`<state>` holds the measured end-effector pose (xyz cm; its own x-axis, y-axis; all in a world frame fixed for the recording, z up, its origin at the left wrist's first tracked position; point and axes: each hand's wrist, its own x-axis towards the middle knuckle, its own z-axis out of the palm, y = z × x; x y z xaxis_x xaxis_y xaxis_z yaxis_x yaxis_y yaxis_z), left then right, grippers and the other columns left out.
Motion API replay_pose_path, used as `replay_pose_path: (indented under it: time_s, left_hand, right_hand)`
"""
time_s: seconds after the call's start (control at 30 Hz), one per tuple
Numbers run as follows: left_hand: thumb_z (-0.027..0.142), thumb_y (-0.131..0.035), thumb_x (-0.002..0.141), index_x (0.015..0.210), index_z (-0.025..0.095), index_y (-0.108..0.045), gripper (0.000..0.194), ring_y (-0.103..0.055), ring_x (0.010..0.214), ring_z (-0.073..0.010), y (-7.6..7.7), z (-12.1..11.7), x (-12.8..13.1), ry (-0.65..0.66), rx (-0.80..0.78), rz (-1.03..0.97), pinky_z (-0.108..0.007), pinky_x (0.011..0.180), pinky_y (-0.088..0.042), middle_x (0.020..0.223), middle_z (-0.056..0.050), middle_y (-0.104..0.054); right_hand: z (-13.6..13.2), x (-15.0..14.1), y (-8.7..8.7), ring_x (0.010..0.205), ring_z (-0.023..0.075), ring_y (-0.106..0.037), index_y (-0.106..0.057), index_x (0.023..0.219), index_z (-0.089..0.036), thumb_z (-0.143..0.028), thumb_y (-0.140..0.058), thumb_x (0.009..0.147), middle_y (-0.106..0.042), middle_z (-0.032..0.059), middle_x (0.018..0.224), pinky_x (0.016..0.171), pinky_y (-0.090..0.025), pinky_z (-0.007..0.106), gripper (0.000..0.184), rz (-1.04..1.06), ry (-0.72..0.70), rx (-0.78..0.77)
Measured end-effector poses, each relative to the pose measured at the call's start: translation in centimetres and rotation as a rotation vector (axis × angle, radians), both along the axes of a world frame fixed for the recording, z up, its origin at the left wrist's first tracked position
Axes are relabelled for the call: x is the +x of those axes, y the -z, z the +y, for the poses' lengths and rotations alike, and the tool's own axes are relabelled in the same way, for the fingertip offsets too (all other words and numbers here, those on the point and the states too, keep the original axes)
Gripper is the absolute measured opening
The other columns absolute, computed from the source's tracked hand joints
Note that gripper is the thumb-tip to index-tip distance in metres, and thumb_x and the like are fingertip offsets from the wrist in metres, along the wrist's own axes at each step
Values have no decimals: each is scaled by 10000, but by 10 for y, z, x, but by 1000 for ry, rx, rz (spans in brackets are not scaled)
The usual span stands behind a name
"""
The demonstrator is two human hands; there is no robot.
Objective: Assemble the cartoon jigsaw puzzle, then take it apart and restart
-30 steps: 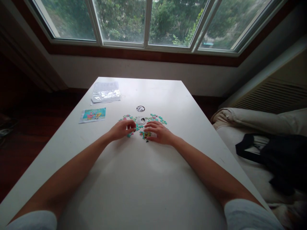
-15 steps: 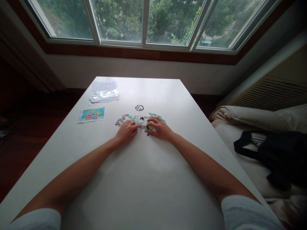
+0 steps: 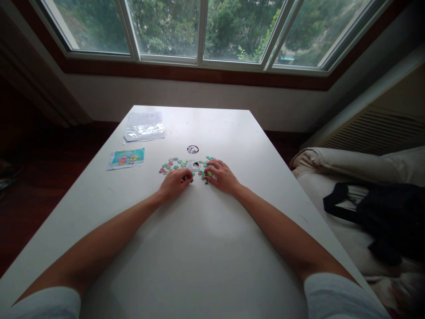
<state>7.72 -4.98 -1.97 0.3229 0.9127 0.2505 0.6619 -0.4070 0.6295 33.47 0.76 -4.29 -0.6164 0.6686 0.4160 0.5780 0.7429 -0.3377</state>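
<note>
Small coloured jigsaw puzzle pieces (image 3: pixel 171 164) lie scattered on the white table around a round grey-white disc (image 3: pixel 193 165). My left hand (image 3: pixel 175 182) is closed near the disc's near-left side, thumb and forefinger pinched on a small dark puzzle piece (image 3: pixel 191 180). Just to the right, my right hand (image 3: pixel 222 176) rests with its fingers apart over more pieces, some of them hidden beneath it. Yellow and green pieces (image 3: pixel 208 174) show by its fingertips.
Beyond the disc lies a smaller dark-rimmed round item (image 3: pixel 192 149). On the left are a cartoon picture sheet (image 3: pixel 126 158) and a clear plastic bag (image 3: pixel 145 127) over paper. A sofa with a dark bag (image 3: pixel 392 217) stands right of the table (image 3: pixel 199 248).
My left hand has drawn back slightly toward me, its fingers now pinched on a puzzle piece instead of reaching forward. The right hand has barely shifted.
</note>
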Motion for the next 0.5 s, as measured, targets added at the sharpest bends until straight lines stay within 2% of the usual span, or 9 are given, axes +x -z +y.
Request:
replay_pose_path:
  time_s: [0.1,0.2,0.33,0.5]
  left_hand:
    - [293,-602,876,871,238,-659,80,-613,720,-160,-1,-1,3,-38,-31,-52,-277,685,-461,791,7,-684]
    - [325,-641,869,898,229,-647,100,-609,681,-145,1,0,5,-82,-72,-175,-267,665,-471,764,11,-675]
    - [354,-710,840,935,206,-635,192,-674,730,-153,2,0,9,-90,-182,-478,-283,711,-531,822,-11,-688]
    - [394,-806,748,894,179,-604,329,-709,707,-155,-2,-3,17,-137,-380,-831,-324,728,-595,818,-2,-659]
  right_hand:
    - [-1,0,-2,1358,281,-479,-713,1107,-290,-355,-637,950,-626,76,1344,1146,-408,524,186,7,2,6]
    - [-4,-4,-8,1299,271,-523,-723,1082,-287,-354,-605,970,-654,70,1293,1136,-413,508,176,60,-11,-2]
    - [-10,-11,-16,1114,254,-601,-743,985,-281,-394,-580,989,-715,63,1087,1091,-434,495,199,159,-41,-57]
    - [-18,-20,-23,974,239,-610,-757,913,-270,-469,-607,972,-707,56,937,1035,-449,469,256,252,-22,-105]
